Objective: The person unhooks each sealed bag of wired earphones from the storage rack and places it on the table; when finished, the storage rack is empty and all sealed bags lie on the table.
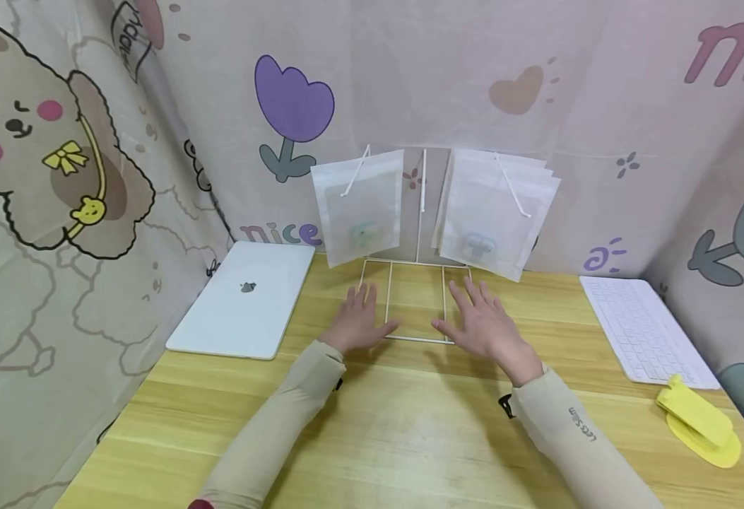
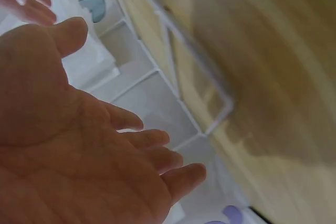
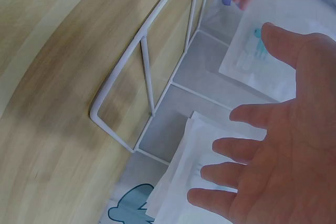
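A white wire rack [image 1: 416,340] stands at the back of the table, its base lying flat and its hooks sticking forward. One translucent white bag [image 1: 360,201] with a small greenish item inside hangs on its left hook; several similar bags [image 1: 492,205], the front one holding a bluish item, hang on the right hook. Near the base's left side my left hand [image 1: 357,322] hovers with fingers spread, holding nothing. My right hand [image 1: 485,326] is spread likewise by the right side. Both wrist views show empty palms beside the rack's front bar [image 3: 144,32].
A closed silver laptop [image 1: 244,304] lies at the left. On the right are a white keyboard [image 1: 648,329] and, nearer, a yellow plastic item [image 1: 699,420] of unclear kind. Printed curtains [image 1: 410,85] enclose the wooden table [image 1: 410,431] at the back and sides.
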The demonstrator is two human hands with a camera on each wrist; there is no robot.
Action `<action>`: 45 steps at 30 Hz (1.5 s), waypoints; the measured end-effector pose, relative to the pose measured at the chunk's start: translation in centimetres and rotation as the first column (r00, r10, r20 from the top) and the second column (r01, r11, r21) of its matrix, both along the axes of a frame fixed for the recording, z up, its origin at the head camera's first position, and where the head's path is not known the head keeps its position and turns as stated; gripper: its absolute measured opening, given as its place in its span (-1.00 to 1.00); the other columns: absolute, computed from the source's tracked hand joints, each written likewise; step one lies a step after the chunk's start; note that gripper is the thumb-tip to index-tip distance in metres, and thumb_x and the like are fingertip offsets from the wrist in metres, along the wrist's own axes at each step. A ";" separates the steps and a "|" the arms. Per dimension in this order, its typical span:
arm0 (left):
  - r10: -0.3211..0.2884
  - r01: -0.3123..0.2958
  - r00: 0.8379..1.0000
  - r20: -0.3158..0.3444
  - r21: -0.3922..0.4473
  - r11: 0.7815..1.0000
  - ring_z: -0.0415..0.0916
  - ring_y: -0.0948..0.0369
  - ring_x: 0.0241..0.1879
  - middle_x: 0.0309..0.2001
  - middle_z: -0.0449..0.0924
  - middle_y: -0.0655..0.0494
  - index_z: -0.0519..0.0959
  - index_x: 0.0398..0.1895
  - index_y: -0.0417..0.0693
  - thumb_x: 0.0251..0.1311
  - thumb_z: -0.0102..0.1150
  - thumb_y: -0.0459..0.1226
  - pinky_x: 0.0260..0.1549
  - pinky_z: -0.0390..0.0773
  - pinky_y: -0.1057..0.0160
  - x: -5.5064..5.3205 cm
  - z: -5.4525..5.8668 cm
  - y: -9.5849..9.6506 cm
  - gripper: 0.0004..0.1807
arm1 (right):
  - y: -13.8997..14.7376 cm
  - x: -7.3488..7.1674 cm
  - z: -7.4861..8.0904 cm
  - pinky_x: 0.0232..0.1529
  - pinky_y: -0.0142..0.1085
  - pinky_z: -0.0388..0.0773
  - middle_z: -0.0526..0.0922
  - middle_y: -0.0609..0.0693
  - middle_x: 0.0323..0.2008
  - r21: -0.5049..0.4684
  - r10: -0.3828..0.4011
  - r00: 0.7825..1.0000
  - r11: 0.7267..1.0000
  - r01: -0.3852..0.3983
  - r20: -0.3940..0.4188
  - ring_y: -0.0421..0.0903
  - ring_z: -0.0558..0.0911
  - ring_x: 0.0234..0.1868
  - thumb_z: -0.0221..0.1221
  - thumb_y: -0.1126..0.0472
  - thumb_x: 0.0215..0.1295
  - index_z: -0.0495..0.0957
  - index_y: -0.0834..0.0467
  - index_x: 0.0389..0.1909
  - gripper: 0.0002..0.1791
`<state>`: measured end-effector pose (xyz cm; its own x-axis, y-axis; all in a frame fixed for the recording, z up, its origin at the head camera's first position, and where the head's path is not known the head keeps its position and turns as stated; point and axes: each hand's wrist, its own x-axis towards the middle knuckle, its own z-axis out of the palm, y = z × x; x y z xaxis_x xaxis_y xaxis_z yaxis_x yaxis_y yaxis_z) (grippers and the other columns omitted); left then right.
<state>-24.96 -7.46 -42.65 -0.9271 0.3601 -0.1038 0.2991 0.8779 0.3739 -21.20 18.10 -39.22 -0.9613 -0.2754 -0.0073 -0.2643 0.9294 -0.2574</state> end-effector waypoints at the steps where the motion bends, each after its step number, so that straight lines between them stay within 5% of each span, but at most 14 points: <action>1: 0.006 -0.006 1.000 0.014 0.001 1.000 -0.36 -0.22 0.49 0.53 -0.27 -0.30 -0.23 0.56 -0.30 0.38 -0.07 0.22 0.40 -0.15 -0.18 -0.1 -0.3 -0.2 0.04 | 0.0 0.0 0.0 0.38 0.26 -0.14 -0.20 0.27 0.53 0.001 -0.001 1.000 1.000 0.001 0.002 0.35 -0.16 0.48 -0.02 -0.37 0.38 -0.10 0.13 0.58 -0.02; 11: 0.022 -0.018 0.999 0.046 -0.077 0.997 -0.23 -0.23 0.48 0.51 -0.19 -0.37 -0.16 0.50 -0.46 0.29 0.07 0.24 0.42 -0.14 -0.05 -0.3 -1.9 -2.1 0.14 | 0.2 0.2 0.1 0.38 0.24 -0.10 -0.13 0.28 0.53 -0.042 0.003 1.000 0.999 -0.004 -0.003 0.34 -0.12 0.48 0.00 -0.34 0.39 -0.05 0.16 0.57 -0.03; 16: 0.024 -0.020 0.999 0.048 -0.090 0.996 -0.19 -0.22 0.48 0.50 -0.16 -0.36 -0.13 0.51 -0.45 0.26 0.11 0.26 0.42 -0.11 -0.04 -0.3 -1.9 -2.3 0.16 | 1.0 -0.1 0.3 0.17 0.33 0.28 0.05 0.27 0.49 -0.104 -0.026 0.999 0.994 0.022 -0.038 0.32 0.12 0.43 0.02 -0.36 0.36 0.03 0.16 0.55 -0.04; 21: 0.041 -0.037 0.998 0.056 -0.079 0.996 -0.17 -0.20 0.48 0.50 -0.14 -0.37 -0.11 0.49 -0.48 0.21 0.16 0.26 0.42 -0.07 -0.01 -0.5 -1.8 -2.3 0.19 | 2.4 -0.9 1.0 0.12 0.28 0.37 0.32 0.29 0.36 -0.242 -0.069 0.990 0.970 0.038 -0.123 0.33 0.37 0.27 0.16 -0.20 0.36 0.22 0.24 0.45 -0.16; 26: 0.047 -0.042 0.998 0.050 -0.083 0.996 -0.14 -0.19 0.48 0.49 -0.11 -0.37 -0.09 0.48 -0.49 0.20 0.18 0.26 0.41 -0.03 0.00 -0.5 -1.6 -2.3 0.19 | 4.0 -1.8 1.8 -0.01 0.11 0.50 0.59 0.24 0.08 -0.492 -0.210 0.949 0.868 0.071 -0.235 0.24 0.59 0.01 0.32 0.12 0.29 0.48 0.28 0.21 -0.46; 32: 0.048 -0.043 0.997 0.054 -0.098 0.994 -0.13 -0.19 0.47 0.49 -0.11 -0.37 -0.08 0.48 -0.50 0.20 0.17 0.27 0.41 -0.01 0.00 -0.6 -1.5 -2.2 0.20 | 5.8 -2.8 2.2 -0.15 -0.33 0.50 0.66 0.14 -0.11 -0.730 -0.509 0.821 0.660 0.179 -0.259 0.05 0.63 -0.13 0.40 0.22 0.20 0.54 0.26 0.08 -0.55; 36: 0.048 -0.042 0.997 0.056 -0.103 0.994 -0.14 -0.17 0.48 0.50 -0.12 -0.36 -0.09 0.48 -0.50 0.19 0.17 0.28 0.41 -0.02 0.01 -0.7 -1.4 -2.1 0.20 | 7.0 -3.6 2.5 -0.05 -0.30 0.46 0.59 0.10 0.01 -0.790 -0.627 0.755 0.555 0.260 -0.192 0.01 0.59 -0.04 0.44 0.14 0.15 0.46 0.21 0.18 -0.39; 39: 0.048 -0.041 0.997 0.058 -0.110 0.993 -0.15 -0.16 0.48 0.50 -0.13 -0.35 -0.09 0.49 -0.49 0.19 0.16 0.28 0.41 -0.03 0.02 -0.7 -1.2 -2.0 0.21 | 7.7 -4.0 2.8 0.06 -0.16 0.45 0.54 0.10 0.11 -0.789 -0.650 0.740 0.542 0.291 -0.173 0.04 0.56 0.05 0.44 0.11 0.15 0.42 0.19 0.26 -0.32; 45: 0.042 -0.035 0.997 0.061 -0.116 0.993 -0.16 -0.17 0.48 0.50 -0.14 -0.36 -0.10 0.49 -0.49 0.20 0.15 0.28 0.42 -0.03 0.02 -0.8 -1.2 -1.7 0.20 | 8.2 -4.5 2.9 -0.02 -0.20 0.49 0.55 0.10 0.11 -0.766 -0.632 0.759 0.562 0.313 -0.154 0.08 0.58 0.07 0.40 0.07 0.21 0.46 0.23 0.20 -0.39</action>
